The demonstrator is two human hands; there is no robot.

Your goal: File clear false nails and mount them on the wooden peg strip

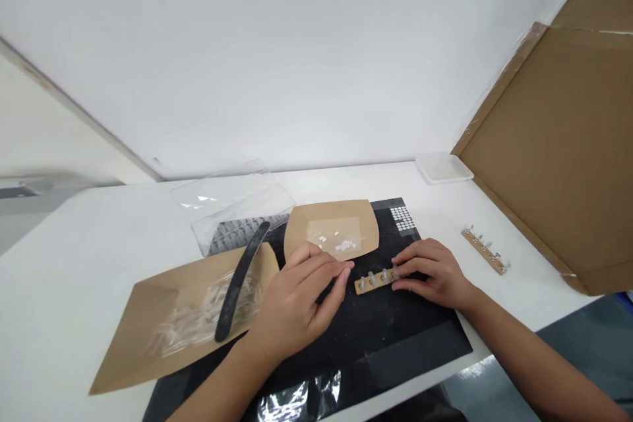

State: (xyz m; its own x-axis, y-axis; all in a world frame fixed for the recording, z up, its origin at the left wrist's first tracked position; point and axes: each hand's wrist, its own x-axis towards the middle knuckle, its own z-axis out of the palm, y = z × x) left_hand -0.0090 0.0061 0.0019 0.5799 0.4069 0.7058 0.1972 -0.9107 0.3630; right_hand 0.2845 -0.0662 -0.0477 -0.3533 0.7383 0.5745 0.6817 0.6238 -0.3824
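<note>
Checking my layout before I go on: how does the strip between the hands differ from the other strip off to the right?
The strip between the hands lies on the black mat, while the other strip sits on the white table. The first is touched at its end by the right hand; the second is touched by nothing. The first runs nearly level across the view, the second slants. Both are tan strips carrying a row of small posts.

View: one camera worn on the person's head, above and behind the hands.
Facing: forward and down, toward the left hand [297, 303] and right hand [435, 273].
Nearness: close, with both hands in the lower middle of the frame.
Beyond the hands: the far part of the surface [346, 181], then a white wall [297, 59] filling the upper frame.
</note>
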